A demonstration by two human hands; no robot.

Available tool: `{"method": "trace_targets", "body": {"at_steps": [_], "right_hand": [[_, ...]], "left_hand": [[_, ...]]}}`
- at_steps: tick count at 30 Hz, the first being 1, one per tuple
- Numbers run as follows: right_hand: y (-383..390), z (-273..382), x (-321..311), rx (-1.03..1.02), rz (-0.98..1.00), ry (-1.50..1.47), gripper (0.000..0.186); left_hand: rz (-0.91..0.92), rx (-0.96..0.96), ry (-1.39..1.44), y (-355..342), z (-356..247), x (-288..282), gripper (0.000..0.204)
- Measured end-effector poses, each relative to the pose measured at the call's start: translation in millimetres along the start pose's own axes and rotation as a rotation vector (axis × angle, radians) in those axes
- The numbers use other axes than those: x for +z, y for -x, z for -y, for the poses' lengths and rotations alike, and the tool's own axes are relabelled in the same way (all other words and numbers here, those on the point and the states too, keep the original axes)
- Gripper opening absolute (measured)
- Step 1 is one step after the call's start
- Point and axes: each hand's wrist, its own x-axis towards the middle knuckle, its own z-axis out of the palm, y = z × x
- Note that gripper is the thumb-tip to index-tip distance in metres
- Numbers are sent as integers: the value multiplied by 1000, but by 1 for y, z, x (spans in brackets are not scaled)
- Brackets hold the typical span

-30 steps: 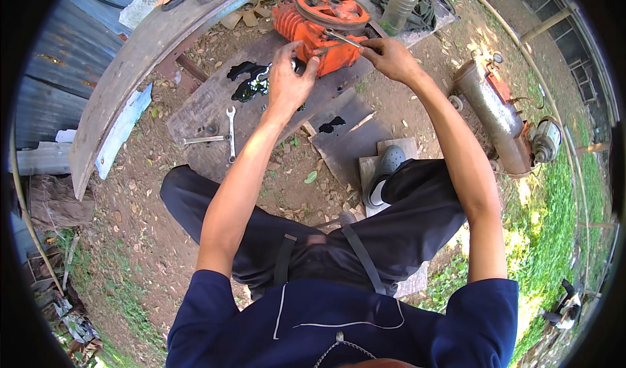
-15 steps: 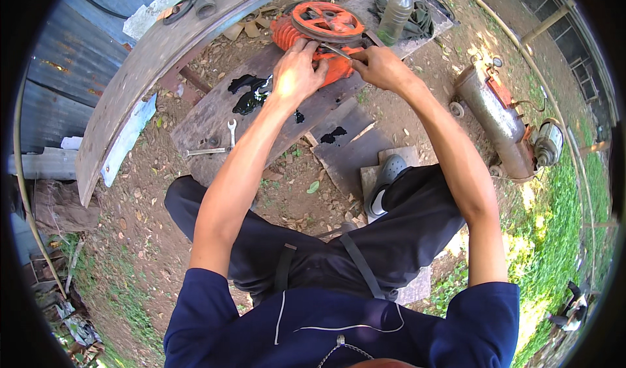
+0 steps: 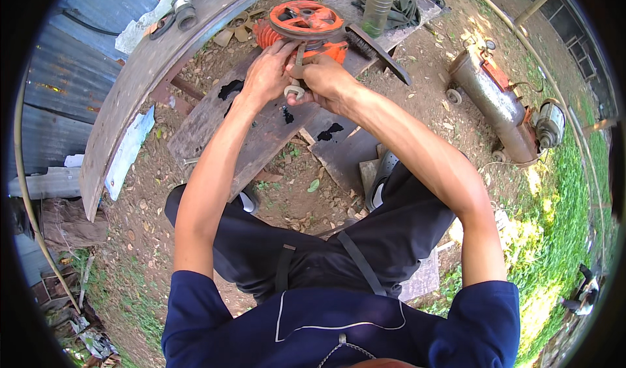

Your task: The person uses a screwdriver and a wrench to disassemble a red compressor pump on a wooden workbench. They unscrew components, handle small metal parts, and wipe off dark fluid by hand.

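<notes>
While the right hand (image 3: 328,83) grips the wrench (image 3: 300,55), which lies lengthwise between both hands from the orange machine (image 3: 305,21) toward the navy shirt (image 3: 378,312), I see remotely the left hand (image 3: 265,74) just beside, but what it holds I cannot tell.

Blue-capped bottle (image 3: 377,8) beside a crumpled dark cloth (image 3: 405,9)

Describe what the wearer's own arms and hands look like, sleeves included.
The left hand and right hand are bare, without gloves. No watch or band shows at either wrist. The left sleeve and right sleeve are short, plain and navy blue, leaving both forearms uncovered.
</notes>
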Motion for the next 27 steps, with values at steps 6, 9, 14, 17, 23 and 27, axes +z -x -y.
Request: {"method": "trace_targets", "body": {"at_steps": [6, 9, 14, 17, 23, 27], "right_hand": [[2, -12, -11, -47, 91, -172, 22], [0, -20, 6, -21, 57, -149, 26], [-30, -35, 41, -42, 48, -334, 20], [-70, -37, 77, -95, -71, -459, 19], [-118, -28, 110, -214, -262, -672, 18], [-78, -44, 97, -189, -106, -589, 19]], "left_hand": [[76, 25, -46, -9, -1, -8, 53], [72, 96, 22, -12, 22, -10, 51], [-11, 1, 447, 12, 53, 5, 49], [-246, -111, 583, 49, 68, 33, 50], [-336, -281, 276, 68, 53, 25, 52], [-397, -227, 459, 72, 70, 39, 47]]}}
